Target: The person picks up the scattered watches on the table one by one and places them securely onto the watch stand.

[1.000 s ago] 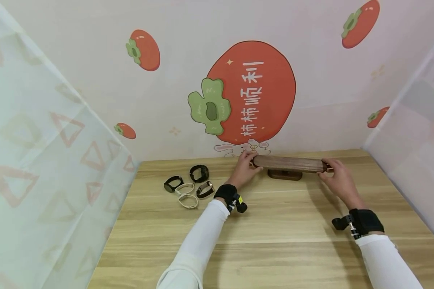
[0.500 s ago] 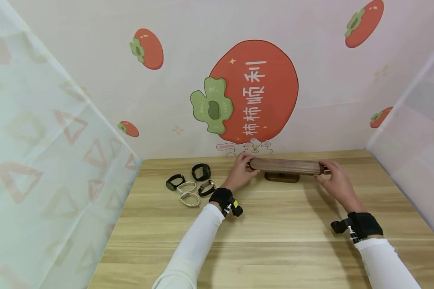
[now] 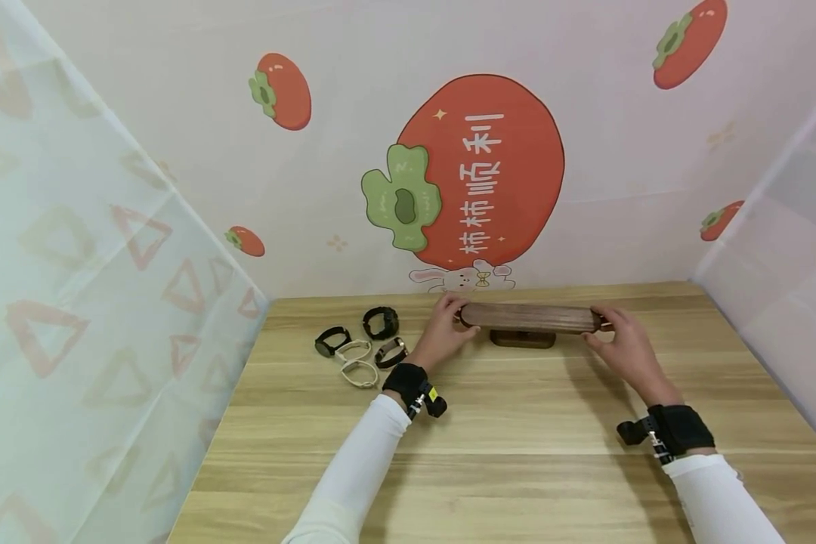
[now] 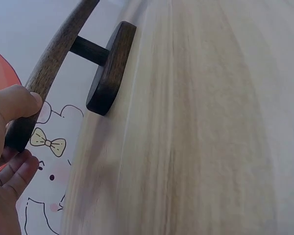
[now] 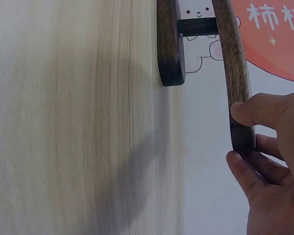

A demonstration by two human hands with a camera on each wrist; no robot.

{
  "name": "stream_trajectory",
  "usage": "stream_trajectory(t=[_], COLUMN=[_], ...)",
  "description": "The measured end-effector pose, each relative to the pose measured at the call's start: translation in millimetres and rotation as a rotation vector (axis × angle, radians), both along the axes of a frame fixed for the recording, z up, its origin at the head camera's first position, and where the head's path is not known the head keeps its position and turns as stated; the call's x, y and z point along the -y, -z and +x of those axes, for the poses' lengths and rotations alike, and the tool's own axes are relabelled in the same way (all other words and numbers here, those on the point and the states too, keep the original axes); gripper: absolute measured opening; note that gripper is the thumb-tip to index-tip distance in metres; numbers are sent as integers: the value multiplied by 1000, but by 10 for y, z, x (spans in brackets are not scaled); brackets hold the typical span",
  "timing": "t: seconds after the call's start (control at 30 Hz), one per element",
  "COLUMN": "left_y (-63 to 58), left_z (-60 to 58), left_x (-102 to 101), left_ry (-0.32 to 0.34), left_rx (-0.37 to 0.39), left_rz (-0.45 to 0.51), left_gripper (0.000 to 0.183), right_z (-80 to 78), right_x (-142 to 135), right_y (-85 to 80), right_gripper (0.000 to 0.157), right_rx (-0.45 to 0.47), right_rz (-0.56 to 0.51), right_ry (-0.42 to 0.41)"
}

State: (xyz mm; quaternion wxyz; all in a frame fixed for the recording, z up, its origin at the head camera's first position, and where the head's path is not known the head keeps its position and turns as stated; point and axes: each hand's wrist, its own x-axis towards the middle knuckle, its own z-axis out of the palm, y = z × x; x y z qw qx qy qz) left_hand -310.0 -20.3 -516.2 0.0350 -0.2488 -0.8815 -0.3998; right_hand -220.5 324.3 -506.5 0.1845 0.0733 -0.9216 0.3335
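A dark brown wooden T-bar display stand stands near the back of the table, its long bar lying left to right above a small rounded base. My left hand pinches the bar's left end, thumb on the near side and fingers round the tip. At the opposite end, my right hand grips in the same way. Both wrist views show a short post joining the bar to its base. Whether the base touches the tabletop is hard to tell.
Left of the stand lie a black watch, a second black watch, a dark brown-strapped watch and cream bands. A printed wall rises behind the wooden table, with side walls left and right.
Both hands have brought the display stand a little to the left and toward me, still holding its two ends. The watches stay in place on the table; the head view has shifted slightly.
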Motion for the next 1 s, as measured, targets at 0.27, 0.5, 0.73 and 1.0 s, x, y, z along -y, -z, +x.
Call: stream_trajectory(t=[0.27,0.5,0.73,1.0], left_y=[43,32,-2,-33], left_z=[117,221,296,386], left_x=[94,215,323,437], left_ry=[-27,-33,-59,-67], left_rx=[-4,8,8,-17], left_rz=[6,5,-45,-63], left_gripper=[60,62,64,63], right_z=[41,54,92,110], right_x=[72,160,234,326], right_y=[-6,-6,-14,8], right_gripper=[59,61,61,61], right_rx=[51,75,71,58], right_rz=[-7,-15,-15,-12], right_ry=[-16,-26,-50,-62])
